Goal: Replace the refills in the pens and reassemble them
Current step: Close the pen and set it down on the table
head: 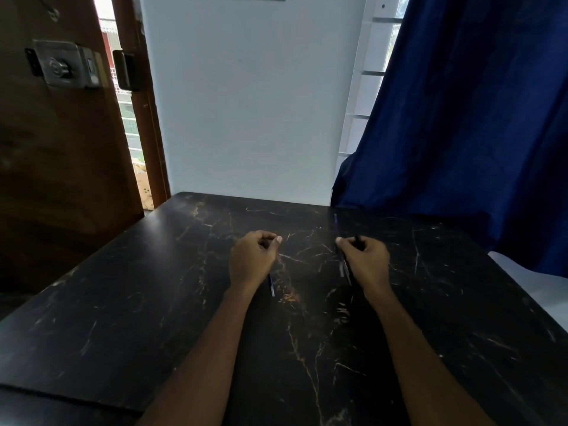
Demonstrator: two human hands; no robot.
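left hand [252, 259] curled around thin refill [271, 286], right hand [365, 260] gripping dark pen [346, 265]

A dark marble-patterned counter [153, 302] fills the near view. Far left stands a brown wooden door [61, 164] with a metal lock [63, 66]; a blue curtain [476, 118] hangs right, against a white wall [246, 103].

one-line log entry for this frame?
left hand: grip shut on refill | right hand: grip shut on pen body | parts apart | over table
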